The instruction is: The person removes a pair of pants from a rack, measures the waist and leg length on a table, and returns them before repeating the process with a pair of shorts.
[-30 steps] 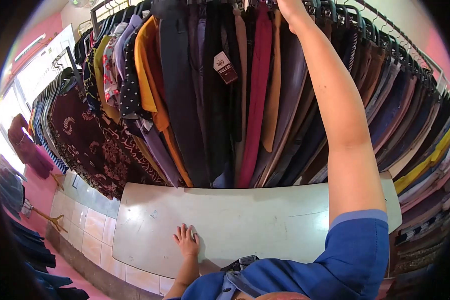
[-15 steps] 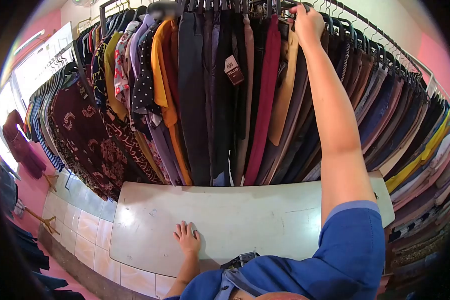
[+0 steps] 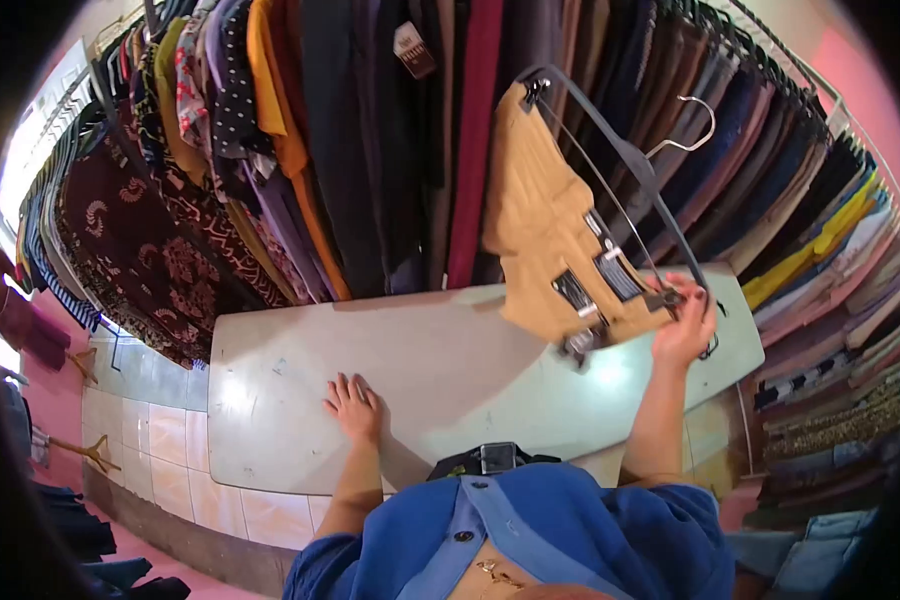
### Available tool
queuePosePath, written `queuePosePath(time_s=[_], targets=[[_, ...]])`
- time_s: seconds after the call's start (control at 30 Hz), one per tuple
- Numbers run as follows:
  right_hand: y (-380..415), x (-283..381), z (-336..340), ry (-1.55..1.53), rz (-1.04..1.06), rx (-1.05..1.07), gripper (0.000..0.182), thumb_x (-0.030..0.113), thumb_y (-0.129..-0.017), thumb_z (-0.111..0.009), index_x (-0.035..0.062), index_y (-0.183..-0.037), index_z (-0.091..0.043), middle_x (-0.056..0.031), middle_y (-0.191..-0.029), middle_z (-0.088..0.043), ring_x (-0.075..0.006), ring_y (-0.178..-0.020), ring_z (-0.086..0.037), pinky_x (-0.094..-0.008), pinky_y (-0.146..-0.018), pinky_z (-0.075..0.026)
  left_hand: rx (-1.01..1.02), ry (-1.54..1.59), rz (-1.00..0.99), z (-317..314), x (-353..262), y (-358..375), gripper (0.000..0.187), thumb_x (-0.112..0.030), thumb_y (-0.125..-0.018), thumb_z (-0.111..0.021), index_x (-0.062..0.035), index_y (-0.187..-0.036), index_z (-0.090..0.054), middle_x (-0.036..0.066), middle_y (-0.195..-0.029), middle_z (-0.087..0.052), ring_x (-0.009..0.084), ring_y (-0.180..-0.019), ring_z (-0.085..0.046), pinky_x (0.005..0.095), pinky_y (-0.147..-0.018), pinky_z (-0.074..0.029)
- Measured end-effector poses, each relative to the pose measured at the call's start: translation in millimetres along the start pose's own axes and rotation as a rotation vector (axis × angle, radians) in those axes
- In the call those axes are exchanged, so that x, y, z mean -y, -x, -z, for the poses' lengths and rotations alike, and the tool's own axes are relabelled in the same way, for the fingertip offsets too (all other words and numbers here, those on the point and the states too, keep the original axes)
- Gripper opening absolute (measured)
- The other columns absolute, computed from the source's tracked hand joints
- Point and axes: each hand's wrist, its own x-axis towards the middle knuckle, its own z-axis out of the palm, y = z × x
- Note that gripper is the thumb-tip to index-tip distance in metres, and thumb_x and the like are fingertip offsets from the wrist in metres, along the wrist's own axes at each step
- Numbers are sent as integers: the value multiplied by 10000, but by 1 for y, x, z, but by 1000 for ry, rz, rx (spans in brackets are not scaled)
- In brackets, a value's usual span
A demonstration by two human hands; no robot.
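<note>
My right hand (image 3: pixel 686 325) is closed around one end of a black clip hanger (image 3: pixel 632 155), beside its clip. From the hanger's clips hangs a tan garment (image 3: pixel 542 215), shorts or trousers, with black-and-white labels at the waistband. It tilts over the right part of the white table (image 3: pixel 450 375). The hanger's metal hook (image 3: pixel 705 125) points up and right, off the rail. My left hand (image 3: pixel 354 408) lies flat on the table with its fingers spread and holds nothing.
Behind the table, a packed rack of clothes holds dark trousers (image 3: pixel 340 150), a maroon garment (image 3: pixel 475 150) and patterned shirts (image 3: pixel 130 225). Folded clothes (image 3: pixel 810 450) are stacked at the right. A mannequin stand (image 3: pixel 95 455) stands on the tiled floor at the left.
My right hand has come down from the rail with the hanger and tan garment, now over the table. My left hand stays on the table. The view has tilted down.
</note>
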Motion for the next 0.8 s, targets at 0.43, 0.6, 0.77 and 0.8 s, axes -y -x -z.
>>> queuePosePath(time_s=[0.43,0.6,0.77,0.8], targets=[[2,204,195,75,-279,10,334,372,-978,-418,75,-825,-428,-93,-809,-576,-223,-596,-619,-387,-570,-572,367,1119,-729,53,-193,13,1044,-237,-610,-864,-24,-1421,-241,169,-1438,-316,266,-1298,-335,396,-1072,-268],[-22,179,238,107,-360,21,329,367,-970,-443,73,-822,-438,-98,-806,-571,-223,-568,-605,-361,-538,-550,980,1258,-500,60,-210,52,297,-143,-796,-741,25,-1025,-657,42,-905,-693,104,-824,-619,261,-748,-507],[-62,89,277,18,-553,86,231,265,-957,-488,38,-930,-523,-154,-911,-615,-236,-794,-629,-374,-576,-555,949,1067,-242,69,-201,108,229,-106,-846,-668,43,-1016,-634,56,-948,-681,119,-833,-623,273,-747,-511],[-73,63,266,39,-617,63,215,243,-952,-499,34,-965,-544,-167,-934,-620,-235,-836,-628,-367,-603,-554,805,1004,-189,68,-205,120,222,-122,-852,-664,44,-998,-647,61,-912,-687,112,-810,-621,273,-720,-508]])
